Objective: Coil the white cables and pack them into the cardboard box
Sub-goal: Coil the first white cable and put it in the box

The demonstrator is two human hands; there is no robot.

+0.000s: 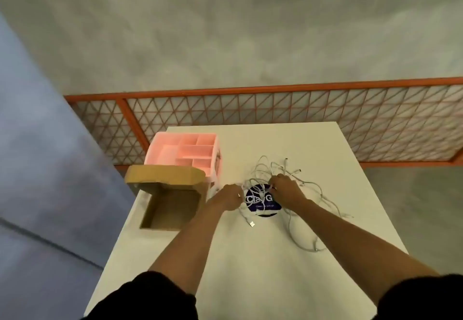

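At the far left of the white rectangular table (250, 269) stood the open brown cardboard box (170, 209), its lid flap folded back and its inside bare. Just behind it, touching its flap, sat a pink plastic organiser tray (185, 152) divided into compartments. To the right of the box my left hand (229, 197) reached forward, fingers curled in, pinching a strand at the left edge of the loose tangle of thin white cables (308, 194). Between my two hands lay a dark blue round disc with white lettering (263, 200), crossed by several strands. My right hand (285, 189) sat just past it, fingers bent down into the middle of the tangle and gripping a bunch of loops. The rest of the white cables spread on the table beyond and to the right of that hand, well apart from the box, with one plug end (251, 224) lying near my left wrist. An orange mesh fence (275, 109) ran behind the table
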